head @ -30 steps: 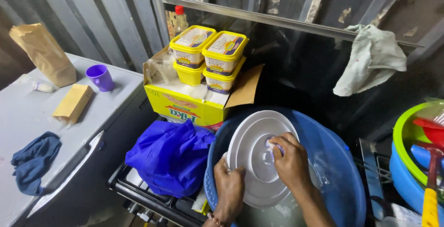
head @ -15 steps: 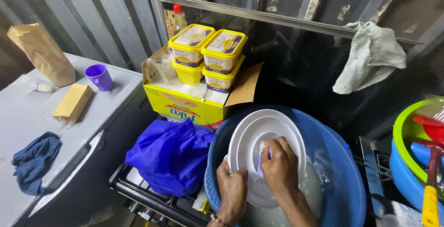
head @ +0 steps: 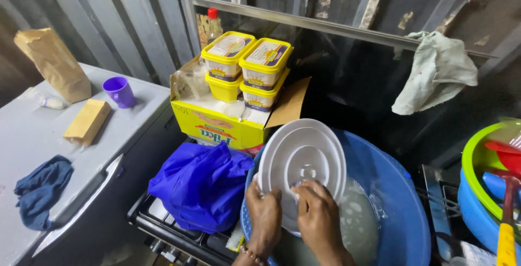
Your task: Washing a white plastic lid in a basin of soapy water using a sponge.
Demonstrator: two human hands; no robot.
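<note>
White round plastic plate [head: 302, 160], ridged in rings, stands tilted on edge over the big blue plastic basin [head: 399, 201], its lower rim down by the cloudy soapy water [head: 355, 222] inside. Your left hand [head: 264, 214] grips the plate's lower left edge, fingers [head: 268, 196] curled over the rim and holding it up. Your right hand [head: 317, 217] presses against the plate's face just below its centre, fingers [head: 305, 190] bunched narrow on the surface; whether they pinch a small cloth or sponge, you cannot tell. Just left of the basin lies a crumpled blue plastic bag [head: 201, 184], resting on a dark crate [head: 173, 231]. Behind it sits an open yellow cardboard box [head: 217, 125] carrying four stacked yellow tubs [head: 247, 68], with a red-capped bottle [head: 213, 24] behind them. Further left, the grey worktop [head: 32, 141] bears a purple cup [head: 119, 91], a brown paper bag [head: 51, 62], a tan block [head: 87, 120] and a dark blue rag [head: 40, 190]. A pale cloth [head: 437, 73] hangs from the metal rail [head: 304, 21] on the wall. At the right edge stand green and blue bowls [head: 477, 174], nested together.
</note>
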